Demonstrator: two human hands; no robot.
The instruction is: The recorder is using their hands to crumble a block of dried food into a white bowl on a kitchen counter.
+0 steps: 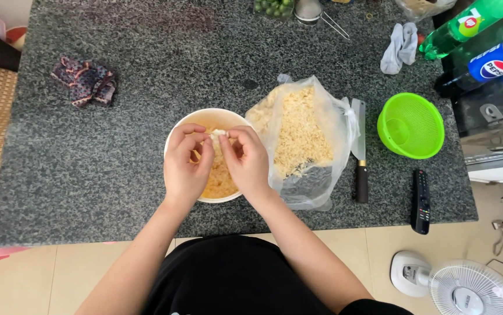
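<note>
Both my hands hover over a cream bowl [205,117] that holds yellowish-orange food. My left hand [185,164] and my right hand [247,160] pinch one small pale piece of food [219,134] between their fingertips, above the bowl's middle. Right of the bowl lies an open clear plastic bag [321,175] full of pale yellow crumbled food [298,131]. The bowl's lower part is hidden by my hands.
A cleaver [359,153] with a dark handle lies right of the bag. Further right are a green plastic colander [410,125] and a black remote control [420,201]. A patterned cloth [86,80] sits far left; a white cloth [399,46] and two bottles [484,41] at the far right. A fan [467,289] stands on the floor.
</note>
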